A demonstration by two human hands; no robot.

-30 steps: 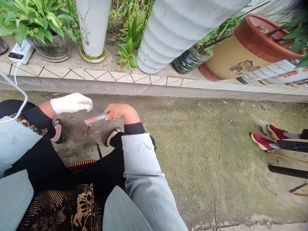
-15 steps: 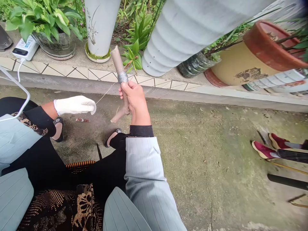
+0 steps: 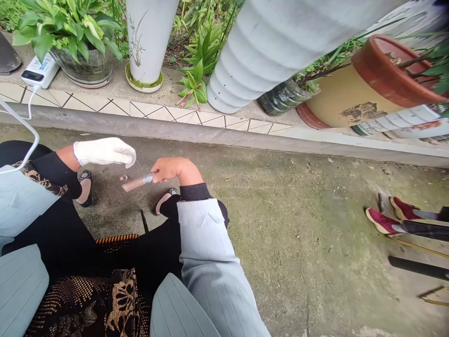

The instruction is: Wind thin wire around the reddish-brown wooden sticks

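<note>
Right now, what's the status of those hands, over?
Bare right hand gripping brownish, silver-wrapped stick. White-gloved left hand holding thin strand running toward stick. Small reddish object beside stick; grounded or hanging, unclear.

1. One camera is sitting on the person's head, facing forward and steeply down over the pale blue, pinstriped cloth sleeves (image 3: 208,238).
2. It is viewing the white-gloved left hand (image 3: 101,151) and bare right hand (image 3: 170,169) from above, at fairly close range, left of centre.
3. The top is taking in a grey concrete ledge (image 3: 171,77), its tiled edge slanting down rightward.
4. The right side is reaching across mossy concrete ground (image 3: 273,229) to another person's dark red shoes (image 3: 380,220), farther off.
</note>
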